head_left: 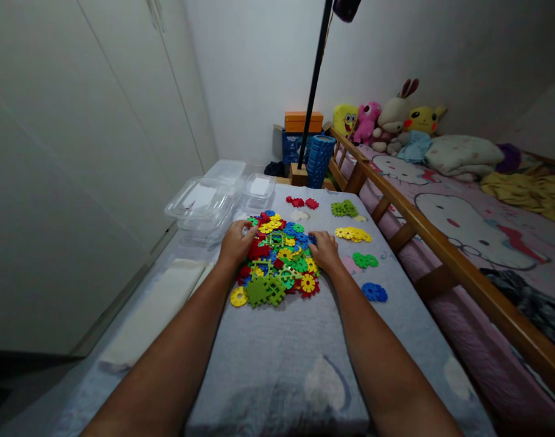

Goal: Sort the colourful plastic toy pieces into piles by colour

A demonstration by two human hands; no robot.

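Note:
A heaped pile of mixed plastic interlocking building pieces, red, yellow, blue and green, lies on the cloth-covered table. At its left edge my left hand rests with thumb and forefinger apart, touching the red pieces there. On the pile's right edge my right hand has thumb and forefinger round a dark blue piece. Right of the pile, sorted by colour, lie small groups: red pieces, olive-green squares, yellow discs, green discs and blue discs.
Clear lidded plastic boxes and a smaller one stand at the table's back left. A folded white cloth lies along the left. A wooden bed rail borders the right side. Behind the table rises a black pole.

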